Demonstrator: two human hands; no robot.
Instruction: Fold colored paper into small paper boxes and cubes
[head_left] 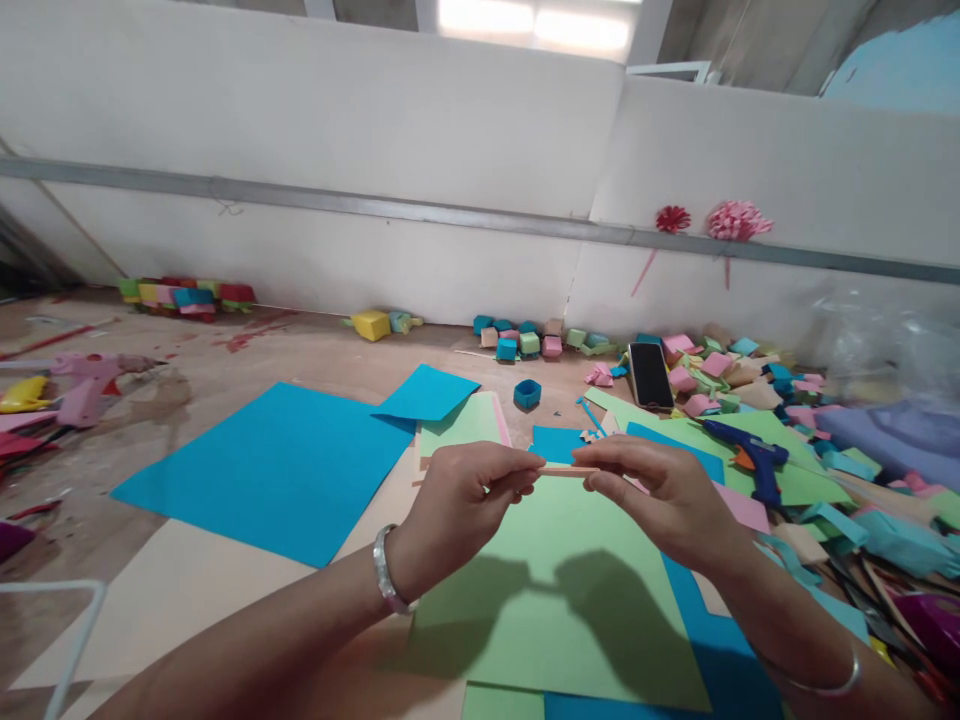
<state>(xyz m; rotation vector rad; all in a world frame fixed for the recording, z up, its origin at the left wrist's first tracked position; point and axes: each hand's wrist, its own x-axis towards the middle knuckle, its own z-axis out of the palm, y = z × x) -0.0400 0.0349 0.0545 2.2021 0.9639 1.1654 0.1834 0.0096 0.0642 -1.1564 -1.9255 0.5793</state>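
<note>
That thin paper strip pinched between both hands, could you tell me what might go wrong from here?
The paper strip is narrow and held only at its ends by the left hand and right hand, so it may crease or tear. If dropped, it could get lost among the loose sheets, and the glue gun lies near the right hand.

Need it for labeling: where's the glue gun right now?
Head view, right side: the blue glue gun lies on green paper, right of the right hand, below the phone.
</note>
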